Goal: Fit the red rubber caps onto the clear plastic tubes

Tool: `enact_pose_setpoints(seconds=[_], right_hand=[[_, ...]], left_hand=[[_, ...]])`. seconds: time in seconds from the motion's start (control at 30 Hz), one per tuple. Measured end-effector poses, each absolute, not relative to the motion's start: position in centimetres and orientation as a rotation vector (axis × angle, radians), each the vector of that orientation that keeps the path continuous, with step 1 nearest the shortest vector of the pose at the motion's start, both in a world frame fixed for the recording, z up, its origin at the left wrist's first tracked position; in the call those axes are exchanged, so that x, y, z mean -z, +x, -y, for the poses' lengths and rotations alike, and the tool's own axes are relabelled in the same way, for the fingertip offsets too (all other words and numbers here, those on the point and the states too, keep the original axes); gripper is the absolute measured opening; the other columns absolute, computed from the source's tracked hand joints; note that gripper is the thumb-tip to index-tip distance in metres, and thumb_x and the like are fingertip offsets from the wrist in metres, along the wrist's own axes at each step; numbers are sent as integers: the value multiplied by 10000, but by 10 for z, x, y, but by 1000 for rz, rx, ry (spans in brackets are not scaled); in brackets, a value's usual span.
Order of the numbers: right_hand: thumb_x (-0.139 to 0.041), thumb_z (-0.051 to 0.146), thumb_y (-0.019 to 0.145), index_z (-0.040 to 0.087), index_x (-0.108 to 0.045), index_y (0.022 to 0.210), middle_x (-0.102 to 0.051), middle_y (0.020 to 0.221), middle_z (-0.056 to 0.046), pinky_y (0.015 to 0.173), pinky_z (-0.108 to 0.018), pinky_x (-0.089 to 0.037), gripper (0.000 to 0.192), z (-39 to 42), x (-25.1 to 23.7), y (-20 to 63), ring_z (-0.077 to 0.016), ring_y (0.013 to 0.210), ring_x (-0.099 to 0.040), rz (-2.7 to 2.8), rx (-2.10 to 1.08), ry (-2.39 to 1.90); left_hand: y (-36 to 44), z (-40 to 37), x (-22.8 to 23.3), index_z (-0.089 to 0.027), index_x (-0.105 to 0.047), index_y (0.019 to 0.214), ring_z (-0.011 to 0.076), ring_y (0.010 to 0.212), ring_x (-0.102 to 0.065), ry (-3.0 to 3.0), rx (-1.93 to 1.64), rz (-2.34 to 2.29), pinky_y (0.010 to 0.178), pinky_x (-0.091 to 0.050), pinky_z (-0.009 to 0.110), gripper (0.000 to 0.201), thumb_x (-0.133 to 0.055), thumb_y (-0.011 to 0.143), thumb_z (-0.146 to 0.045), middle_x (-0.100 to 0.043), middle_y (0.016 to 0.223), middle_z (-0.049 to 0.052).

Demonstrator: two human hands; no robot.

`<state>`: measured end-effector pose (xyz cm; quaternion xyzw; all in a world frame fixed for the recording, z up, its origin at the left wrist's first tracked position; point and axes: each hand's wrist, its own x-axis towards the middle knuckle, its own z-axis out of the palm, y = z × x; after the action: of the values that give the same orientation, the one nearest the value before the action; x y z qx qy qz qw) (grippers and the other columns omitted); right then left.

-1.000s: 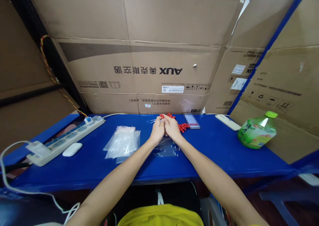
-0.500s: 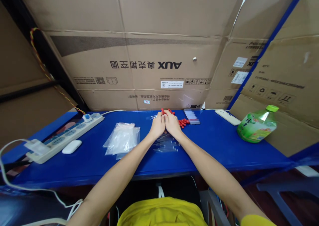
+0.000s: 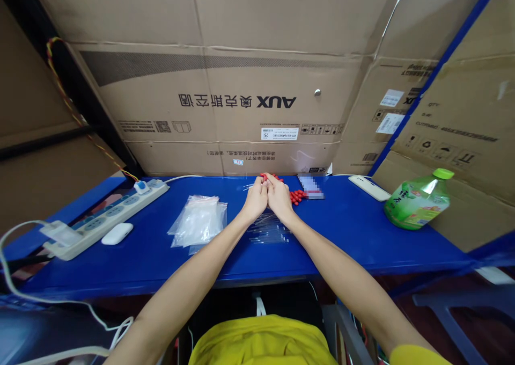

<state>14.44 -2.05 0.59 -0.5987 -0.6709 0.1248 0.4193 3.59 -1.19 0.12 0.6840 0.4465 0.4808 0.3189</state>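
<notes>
My left hand (image 3: 256,199) and my right hand (image 3: 279,197) meet over the middle of the blue table, fingers bent and pressed together. A small red piece (image 3: 264,176) shows at the fingertips of my left hand. What my right fingers pinch is hidden behind the hand. Just right of my right hand lies a pile of small red oblong pieces (image 3: 298,197), and more red shows behind the fingers. Several thin clear rods or needles (image 3: 269,231) lie beneath my wrists. A few thin pale sticks (image 3: 248,187) stick out left of my left hand.
Clear plastic bags (image 3: 199,223) lie to the left. Further left are a white case (image 3: 117,234) and a power strip (image 3: 108,218) with cables. A phone (image 3: 311,186), a white power bank (image 3: 369,188) and a green bottle (image 3: 418,199) stand right. A cardboard wall (image 3: 237,75) closes the back.
The view has shifted slightly. My hands stay together in the same place with small finger movements; the red piece at the fingertips now shows less upright.
</notes>
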Motion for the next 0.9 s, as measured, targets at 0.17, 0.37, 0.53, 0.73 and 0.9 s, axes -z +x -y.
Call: enact_pose_setpoints(seconds=[0.17, 0.37, 0.53, 0.73, 0.9], right_hand=[[-419, 221, 1040, 225, -706, 1365, -783, 1228, -95, 981, -304, -529, 433, 17, -3, 151, -245, 1105, -743, 1738, -309, -1522], [-456, 208, 1034, 209, -740, 1315, -756, 1290, -115, 1056, -345, -502, 400, 3, 1, 167, -267, 1201, -708, 1817, -332, -1475], [-507, 196, 1008, 225, -794, 1212, -792, 1191, -77, 1046, -386, -509, 353, -6, -5, 191, -257, 1135, -717, 2005, -486, -1164], [-564, 327, 1004, 220, -788, 1236, -711, 686, 7, 715, -306, -532, 339, -1, -19, 227, -155, 592, -613, 2054, -812, -1080], [-512, 412, 1035, 176, -697, 1312, -509, 510, 77, 497, -247, -356, 409, 7, -24, 233, -109, 423, -403, 1990, -956, -1089]], left_hand=[[35, 10, 4, -206, -534, 1055, 164, 582, -625, 1595, -1130, -1072, 638, -530, 312, 136, -490, 1049, -334, -661, 794, 21], [16, 2, 5, -197, -550, 1063, 133, 385, -563, 1901, -975, -1060, 471, -401, 245, 133, -501, 1037, -319, -594, 687, -25], [-8, -3, -8, -196, -619, 967, 131, 408, -518, 2119, -857, -912, 516, -376, 239, 211, -518, 1027, -371, -517, 578, -50], [-25, -7, -25, -186, -650, 845, 154, 658, -490, 2239, -746, -788, 664, -388, 244, 259, -580, 981, -396, -562, 686, -5], [-16, -10, -15, -190, -588, 923, 127, 639, -412, 1964, -1098, -950, 631, -324, 234, 287, -582, 995, -468, -483, 678, -43]])
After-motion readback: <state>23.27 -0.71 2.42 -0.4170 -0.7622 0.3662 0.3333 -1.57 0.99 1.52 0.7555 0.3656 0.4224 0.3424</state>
